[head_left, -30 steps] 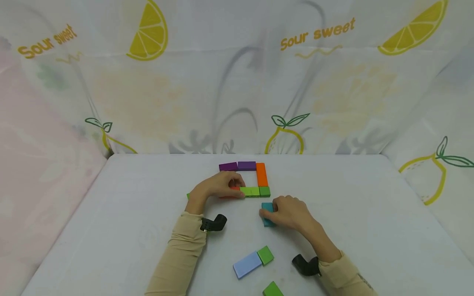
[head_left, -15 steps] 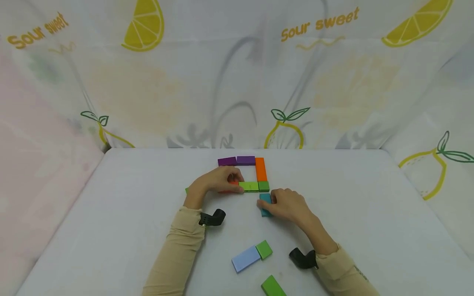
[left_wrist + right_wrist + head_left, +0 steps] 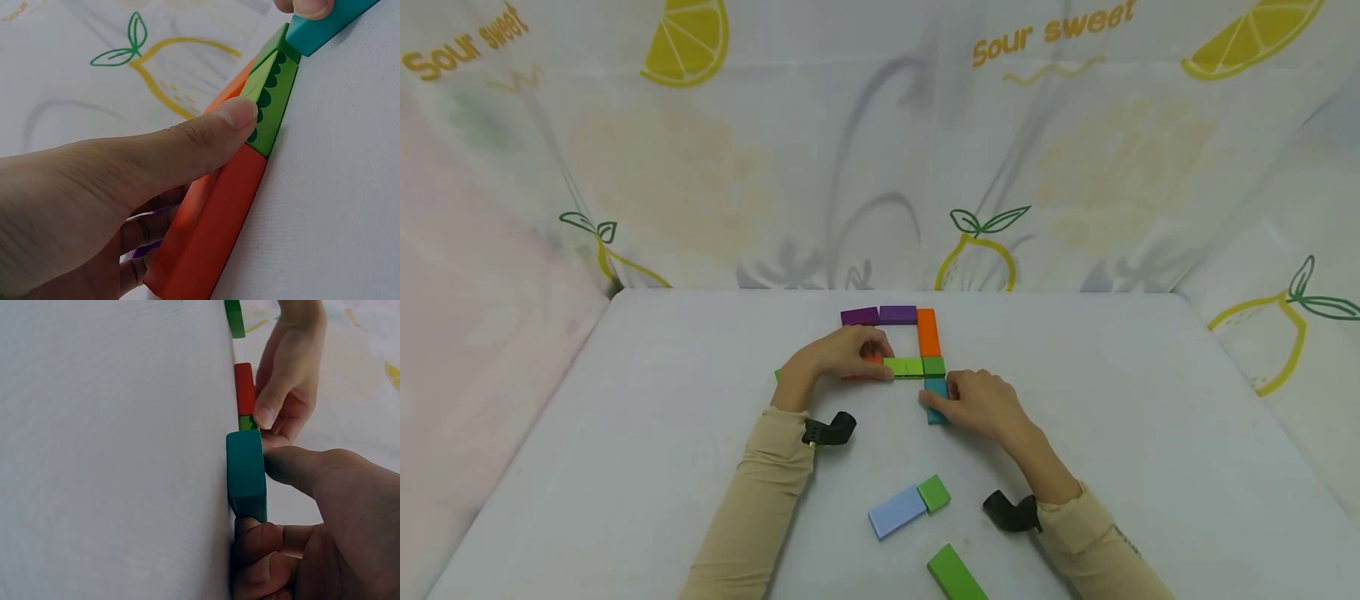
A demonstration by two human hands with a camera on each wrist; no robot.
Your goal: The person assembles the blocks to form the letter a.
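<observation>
With our right hand [image 3: 987, 406] we pinch the teal block [image 3: 246, 467] between thumb and fingers, its far end against the small green block [image 3: 933, 367]. With our left hand [image 3: 841, 352] we grip the light-green block [image 3: 906, 367], thumb near where it meets the red block [image 3: 209, 225]; an orange block [image 3: 928, 333] lies farther back.

Soft, rather dim light is falling evenly over the white bench [image 3: 625, 467] in the head view, and faint shadows are gathering beside the sleeves [image 3: 748, 508]. The backdrop [image 3: 790, 167] is looking greyish and muted. In the left wrist view, the printed lemon [image 3: 178, 69] at upper centre is going slightly soft. The right wrist view is looking darker, with shadow deepening around the fingers [image 3: 265, 569] at bottom right, while the upper right is blurring.
</observation>
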